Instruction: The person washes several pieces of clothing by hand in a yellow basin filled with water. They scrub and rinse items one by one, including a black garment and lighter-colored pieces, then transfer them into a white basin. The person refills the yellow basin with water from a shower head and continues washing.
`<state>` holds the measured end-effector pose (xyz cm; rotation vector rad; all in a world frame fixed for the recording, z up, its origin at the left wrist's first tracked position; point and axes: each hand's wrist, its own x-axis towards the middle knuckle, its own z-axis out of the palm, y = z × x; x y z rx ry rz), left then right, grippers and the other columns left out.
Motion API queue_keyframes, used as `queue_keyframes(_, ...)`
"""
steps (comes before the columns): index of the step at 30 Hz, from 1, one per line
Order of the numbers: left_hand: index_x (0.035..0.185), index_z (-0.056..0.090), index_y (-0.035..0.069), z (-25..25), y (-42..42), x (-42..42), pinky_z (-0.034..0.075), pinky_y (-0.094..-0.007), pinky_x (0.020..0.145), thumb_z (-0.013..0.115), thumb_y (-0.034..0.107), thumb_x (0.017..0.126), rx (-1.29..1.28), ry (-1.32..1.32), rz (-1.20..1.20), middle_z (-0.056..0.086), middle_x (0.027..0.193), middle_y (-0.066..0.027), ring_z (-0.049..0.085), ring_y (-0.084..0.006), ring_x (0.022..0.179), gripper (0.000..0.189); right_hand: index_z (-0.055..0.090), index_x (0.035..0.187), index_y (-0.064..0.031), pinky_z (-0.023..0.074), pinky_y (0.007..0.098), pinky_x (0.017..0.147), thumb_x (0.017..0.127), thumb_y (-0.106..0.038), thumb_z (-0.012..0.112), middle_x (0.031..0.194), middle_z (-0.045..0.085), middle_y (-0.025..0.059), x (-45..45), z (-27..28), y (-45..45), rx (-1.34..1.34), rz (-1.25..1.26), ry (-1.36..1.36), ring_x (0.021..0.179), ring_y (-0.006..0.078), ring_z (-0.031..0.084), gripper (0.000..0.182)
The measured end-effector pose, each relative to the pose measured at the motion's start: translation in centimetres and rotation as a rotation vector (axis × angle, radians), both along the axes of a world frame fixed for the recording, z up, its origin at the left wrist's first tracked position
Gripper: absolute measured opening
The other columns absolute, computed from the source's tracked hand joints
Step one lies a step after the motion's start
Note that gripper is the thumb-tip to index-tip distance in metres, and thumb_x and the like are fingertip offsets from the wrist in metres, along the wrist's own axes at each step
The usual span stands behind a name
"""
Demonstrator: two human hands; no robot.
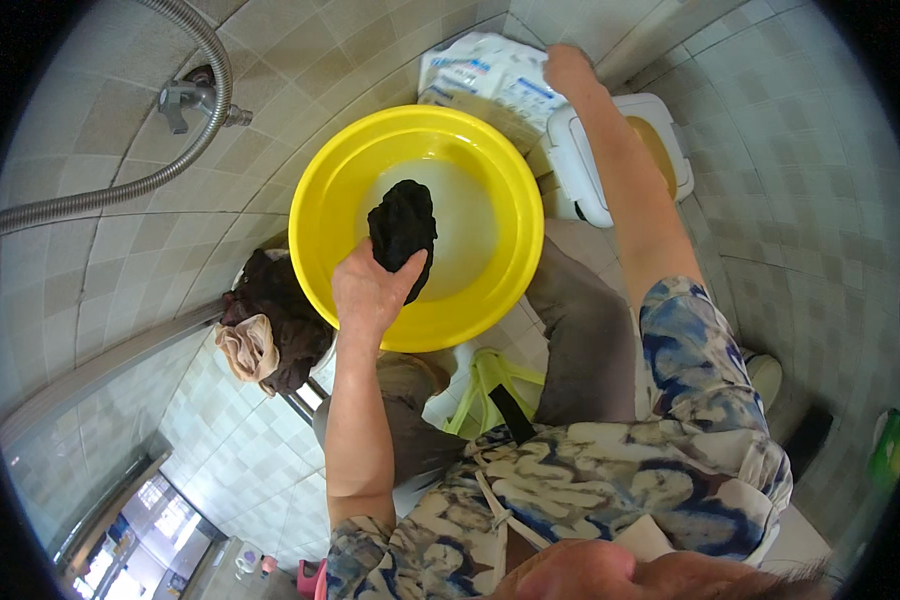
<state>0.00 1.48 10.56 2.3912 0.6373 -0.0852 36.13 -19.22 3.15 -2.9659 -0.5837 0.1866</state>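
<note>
My left hand grips a bunched black cloth above a large round yellow plastic basin. Cloudy whitish water lies in the bottom of that basin. Stretched out to the far right, my right hand is at the right edge of a white plastic package bearing blue print. Its fingers are curled and partly hidden, so whether they hold anything cannot be seen. Below the right forearm stands a white bin with a tan lid panel.
Dark wet laundry with a beige garment is heaped left of the basin. A tap and flexible metal hose are on the tiled wall. A light green plastic stool sits between the legs. A green container is at far right.
</note>
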Motion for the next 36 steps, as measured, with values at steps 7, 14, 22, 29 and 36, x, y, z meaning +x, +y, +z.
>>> queue_keyframes(7, 0.085, 0.064, -0.003, -0.5, -0.5, -0.5, 0.051, -0.0420, 0.069, 0.076, 0.039, 0.067, 0.028, -0.070, 0.001, 0.065, 0.078, -0.0231, 0.063, -0.0394, 0.077, 0.047, 0.058, 0.108, -0.0044, 0.0494, 0.0440, 0.075, 0.085, -0.017, 0.060, 0.099, 0.058, 0.0191, -12.9, 3.1, -1.4, 0.440, 0.105, -0.302, 0.089, 0.0369, 0.060, 0.026)
queue_keyframes(14, 0.086, 0.065, -0.002, -0.5, -1.1, -0.9, 0.051, -0.0413, 0.072, 0.075, 0.039, 0.068, -0.022, -0.095, -0.008, 0.066, 0.081, -0.0218, 0.064, -0.0379, 0.080, 0.046, 0.057, 0.081, -0.0007, 0.0496, 0.0445, 0.064, 0.081, -0.015, 0.062, 0.077, 0.062, 0.0188, -20.7, -2.0, -5.8, 0.326, 0.083, -0.210, 0.072, 0.0368, 0.061, 0.015)
queue_keyframes(22, 0.081, 0.064, -0.005, -1.2, -0.4, -2.7, 0.051, -0.0420, 0.073, 0.075, 0.043, 0.067, 0.067, -0.112, 0.035, 0.065, 0.080, -0.0246, 0.064, -0.0389, 0.081, 0.051, 0.058, 0.082, -0.0006, 0.0508, 0.0466, 0.067, 0.079, -0.016, 0.062, 0.078, 0.064, 0.0184, -18.3, -3.1, -6.4, 0.158, -0.079, -0.283, 0.073, 0.0378, 0.063, 0.016)
queue_keyframes(29, 0.079, 0.062, -0.008, -0.3, 0.5, -3.7, 0.050, -0.0421, 0.072, 0.076, 0.046, 0.066, 0.018, -0.209, 0.166, 0.065, 0.079, -0.0261, 0.063, -0.0398, 0.080, 0.056, 0.059, 0.085, -0.0013, 0.0508, 0.0452, 0.070, 0.079, -0.018, 0.064, 0.084, 0.064, 0.0213, -10.1, -3.6, -12.0, 0.094, -0.149, -0.291, 0.080, 0.0370, 0.063, 0.018)
queue_keyframes(36, 0.091, 0.064, -0.009, -3.1, 2.1, -5.3, 0.050, -0.0359, 0.075, 0.079, 0.040, 0.066, -0.281, -0.367, 0.450, 0.068, 0.086, -0.0198, 0.066, -0.0283, 0.081, 0.057, 0.063, 0.094, -0.0037, 0.0500, 0.0438, 0.073, 0.082, -0.019, 0.060, 0.089, 0.064, 0.0194, -16.5, 1.4, -5.4, 0.519, 0.093, -0.194, 0.083, 0.0365, 0.062, 0.019)
